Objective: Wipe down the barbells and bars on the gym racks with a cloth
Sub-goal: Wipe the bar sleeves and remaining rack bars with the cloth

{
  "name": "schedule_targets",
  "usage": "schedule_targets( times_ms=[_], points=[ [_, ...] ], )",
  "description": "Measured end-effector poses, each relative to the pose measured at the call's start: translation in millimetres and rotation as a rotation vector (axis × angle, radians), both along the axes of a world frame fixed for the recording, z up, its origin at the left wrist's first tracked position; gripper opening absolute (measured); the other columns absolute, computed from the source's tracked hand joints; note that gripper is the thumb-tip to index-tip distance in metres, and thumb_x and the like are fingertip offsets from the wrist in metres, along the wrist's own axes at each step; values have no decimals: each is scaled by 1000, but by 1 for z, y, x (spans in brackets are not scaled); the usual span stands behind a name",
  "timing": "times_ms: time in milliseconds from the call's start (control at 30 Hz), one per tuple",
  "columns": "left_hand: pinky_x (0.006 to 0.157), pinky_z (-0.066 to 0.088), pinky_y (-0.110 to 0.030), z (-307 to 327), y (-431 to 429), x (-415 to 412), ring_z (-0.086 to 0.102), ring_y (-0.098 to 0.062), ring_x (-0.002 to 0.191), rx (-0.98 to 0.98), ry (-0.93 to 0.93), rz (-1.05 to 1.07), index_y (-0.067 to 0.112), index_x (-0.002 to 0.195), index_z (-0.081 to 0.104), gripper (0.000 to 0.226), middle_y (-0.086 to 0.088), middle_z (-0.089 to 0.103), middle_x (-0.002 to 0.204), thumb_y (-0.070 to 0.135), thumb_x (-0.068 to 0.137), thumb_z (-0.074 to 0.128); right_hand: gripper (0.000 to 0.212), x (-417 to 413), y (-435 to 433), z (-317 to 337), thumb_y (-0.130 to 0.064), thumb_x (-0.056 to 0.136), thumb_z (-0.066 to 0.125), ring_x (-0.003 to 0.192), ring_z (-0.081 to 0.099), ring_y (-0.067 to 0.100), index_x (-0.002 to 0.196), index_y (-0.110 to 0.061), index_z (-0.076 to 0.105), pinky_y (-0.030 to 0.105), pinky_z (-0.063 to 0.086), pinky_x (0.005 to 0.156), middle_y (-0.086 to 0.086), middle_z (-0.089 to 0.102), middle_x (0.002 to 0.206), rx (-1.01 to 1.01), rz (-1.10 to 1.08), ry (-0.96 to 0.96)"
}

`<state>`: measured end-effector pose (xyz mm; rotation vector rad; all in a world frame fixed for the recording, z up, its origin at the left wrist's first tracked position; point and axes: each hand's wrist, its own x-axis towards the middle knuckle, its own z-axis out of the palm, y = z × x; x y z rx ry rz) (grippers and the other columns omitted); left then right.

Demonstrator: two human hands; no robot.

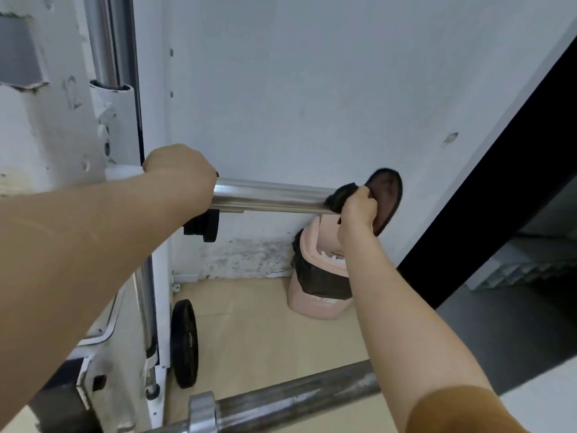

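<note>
A shiny chrome bar sleeve sticks out to the right from the white rack. My left hand grips the bar where it meets the rack. My right hand holds a dark cloth bunched around the bar's far right end, so the tip of the bar is hidden. A second, duller barbell with a chrome collar lies across the bottom of the view, under my right forearm.
A pink bin with a black liner stands on the floor by the white wall. A black weight plate leans upright next to the rack's base. A black post slants up on the right. A chrome guide rod rises at top left.
</note>
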<state>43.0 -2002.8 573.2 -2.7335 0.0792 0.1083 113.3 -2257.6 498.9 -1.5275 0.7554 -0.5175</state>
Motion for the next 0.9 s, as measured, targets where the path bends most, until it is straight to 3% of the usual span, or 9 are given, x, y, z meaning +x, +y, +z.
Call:
schedule_targets(
  times_ms=[100, 233, 333, 400, 467, 600, 700, 800, 900],
  points=[
    [59, 40, -26, -1, 1, -1, 42, -17, 64, 18, -4, -14, 15, 68, 36, 25, 0, 39, 73, 4, 84, 53, 35, -15, -18, -11, -20, 98, 43, 102, 57, 23, 129, -6, 54, 32, 49, 82, 2, 54, 120, 257, -98, -52],
    [62, 43, -28, -1, 1, 3, 46, -18, 69, -2, 0, -23, 14, 84, 49, 9, -1, 42, 74, 6, 83, 54, 22, -23, -15, -29, 4, 84, 38, 66, 50, 19, 73, -10, 49, 32, 46, 92, 3, 51, 79, 572, 119, -158],
    [50, 34, -25, -1, 4, 6, 43, -17, 62, 7, 21, -11, 16, 86, 52, 12, 0, 44, 74, 5, 82, 53, 24, -24, 7, -29, 9, 80, 33, 72, 52, 22, 71, -10, 47, 30, 46, 94, 4, 51, 78, 730, 203, -296],
    [52, 35, -25, -2, 3, 7, 48, -20, 70, 14, 23, -2, 17, 80, 46, 13, -1, 44, 76, 5, 82, 52, 27, -24, 8, -30, 10, 80, 31, 68, 48, 23, 66, -11, 41, 31, 47, 79, 3, 47, 72, 666, 217, -253],
    [62, 42, -28, -4, 1, 7, 51, -24, 80, 5, 35, -5, 15, 72, 39, 19, -2, 43, 77, 4, 82, 52, 28, -21, -8, -27, 13, 76, 32, 61, 38, 21, 64, -13, 33, 28, 34, 61, 1, 36, 68, 485, 202, -185],
    [95, 47, -42, -3, -6, 3, 55, -30, 104, 55, 42, 19, 12, 74, 34, 22, -6, 49, 96, 4, 84, 52, 25, -17, -29, -13, 11, 69, 40, 69, 41, 23, 81, -11, 46, 30, 33, 60, 4, 39, 67, -35, 330, -46],
    [97, 47, -47, -3, -7, 8, 55, -32, 106, 36, 64, 23, 12, 83, 40, 15, -8, 53, 101, 4, 83, 52, 41, -27, -28, -15, 10, 76, 46, 73, 52, 11, 103, -18, 60, 25, 42, 66, -5, 55, 79, -275, 388, -175],
    [92, 52, -45, -6, -5, 13, 58, -31, 100, 11, 84, 0, 13, 73, 38, 19, -6, 47, 85, 4, 82, 51, 8, -26, -18, -14, -24, 79, 61, 83, 57, 14, 84, -30, 59, 26, 44, 75, 7, 62, 96, -495, 459, -200],
    [95, 50, -44, -8, -8, 10, 58, -31, 105, 24, 86, 29, 10, 82, 43, 11, -8, 50, 94, 5, 84, 52, 32, -4, -16, -3, -60, 80, 54, 96, 60, 28, 67, -31, 56, 36, 45, 83, 15, 60, 108, -619, 414, -16]
  ],
)
